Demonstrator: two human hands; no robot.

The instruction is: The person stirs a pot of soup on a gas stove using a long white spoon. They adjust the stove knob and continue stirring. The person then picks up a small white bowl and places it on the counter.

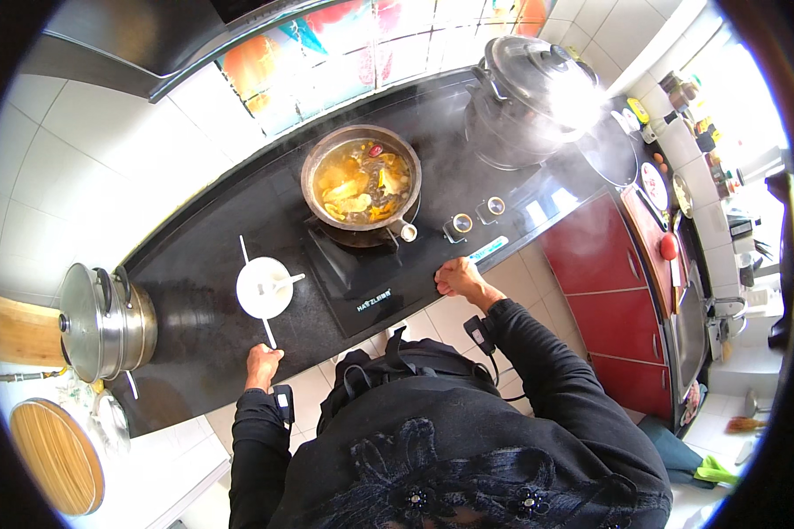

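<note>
My left hand [263, 367] rests at the front edge of the black countertop [198, 330], its fingers curled and nothing visible in them. Just beyond it is a white bowl [255, 301] with a white spoon [288, 283] in it. A thin white strip [269, 334] shows on either side of the bowl. My right hand [460, 281], also curled and with no object visible in it, is at the front edge of the black glass hob [370, 278]. Ahead, a round pan [309, 188] sits on the burner, with yellow pieces and a red one in bubbling liquid [364, 182].
Steam rises around a large lidded pot [503, 119] at the back right. Two control knobs [462, 223] stand near my right hand. A lidded steel steamer pot [139, 324] is at the far left. On the right are a tomato [669, 246], plates [654, 185] and a sink [691, 330].
</note>
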